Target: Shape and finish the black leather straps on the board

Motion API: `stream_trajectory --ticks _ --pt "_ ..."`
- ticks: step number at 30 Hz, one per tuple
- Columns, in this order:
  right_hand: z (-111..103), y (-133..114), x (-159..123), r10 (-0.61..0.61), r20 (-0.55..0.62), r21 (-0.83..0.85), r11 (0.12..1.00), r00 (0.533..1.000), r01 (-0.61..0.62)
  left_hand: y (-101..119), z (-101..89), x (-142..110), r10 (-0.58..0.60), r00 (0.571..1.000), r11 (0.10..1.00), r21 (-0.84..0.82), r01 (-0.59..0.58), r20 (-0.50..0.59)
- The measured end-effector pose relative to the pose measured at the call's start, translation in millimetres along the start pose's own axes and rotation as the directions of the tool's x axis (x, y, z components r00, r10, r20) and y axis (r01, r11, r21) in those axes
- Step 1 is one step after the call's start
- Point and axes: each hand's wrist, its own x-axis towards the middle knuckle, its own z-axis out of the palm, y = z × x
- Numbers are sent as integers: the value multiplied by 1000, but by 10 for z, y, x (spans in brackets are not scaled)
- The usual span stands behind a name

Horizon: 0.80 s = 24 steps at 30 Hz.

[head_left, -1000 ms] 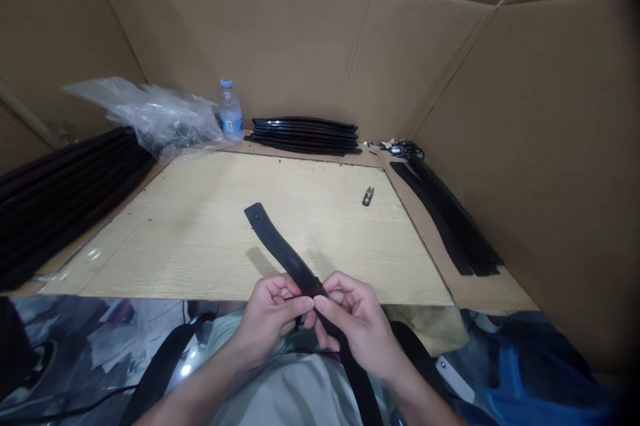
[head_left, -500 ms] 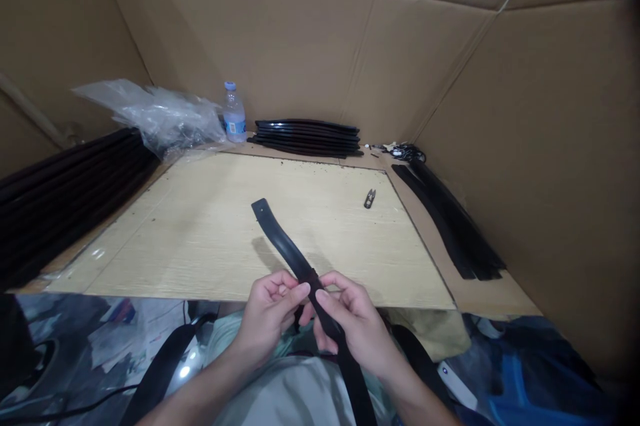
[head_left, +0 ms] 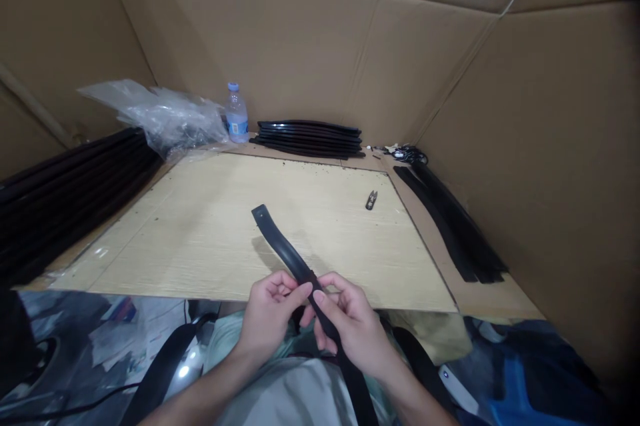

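Note:
A long black strap (head_left: pixel 284 247) runs diagonally between my hands. Its far end is smoother and has a small hole near the tip; the lower part looks duller and hangs down over my lap. My left hand (head_left: pixel 274 306) pinches the strap's left edge between thumb and fingers. On the other edge my right hand (head_left: pixel 350 319) grips it, thumb on top and fingers curled beneath. Both thumbs lie near the spot where the smooth part meets the duller part. Beyond the hands, a small pair of thread snips (head_left: pixel 371 200) lies on the pale board (head_left: pixel 200 226).
At the back stand a stack of black strips (head_left: pixel 310 138), a water bottle (head_left: pixel 237 114) and clear plastic bags (head_left: pixel 170 121). Long dark strips (head_left: pixel 75 193) lie along the left, flat black straps (head_left: pixel 450 226) along the right. Cardboard walls (head_left: pixel 310 33) enclose the table.
The far end of the strap has dipped slightly toward me. Both hands keep their hold in nearly the same place, and the whole view has shifted a little.

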Motion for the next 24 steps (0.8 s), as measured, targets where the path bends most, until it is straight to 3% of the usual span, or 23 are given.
stream_trajectory --ticks 5,10,13,19,24 --pt "3 -6 -3 -6 -6 -10 1000 1000 6 -51 -15 21 -41 999 998 -55 41 -3" --pt "-21 -22 8 -22 10 -31 999 1000 23 -106 -83 71 -95 980 978 -169 125 176" --pt "-29 -20 -3 -37 12 -42 998 999 38 -86 -101 76 -115 967 965 -204 163 228" --pt "-23 -18 -32 -62 19 -64 996 998 63 -35 -104 58 -94 957 970 -190 150 276" --pt "-38 -50 -14 -81 23 48 996 996 80 -35 -152 95 -54 952 985 -142 101 302"
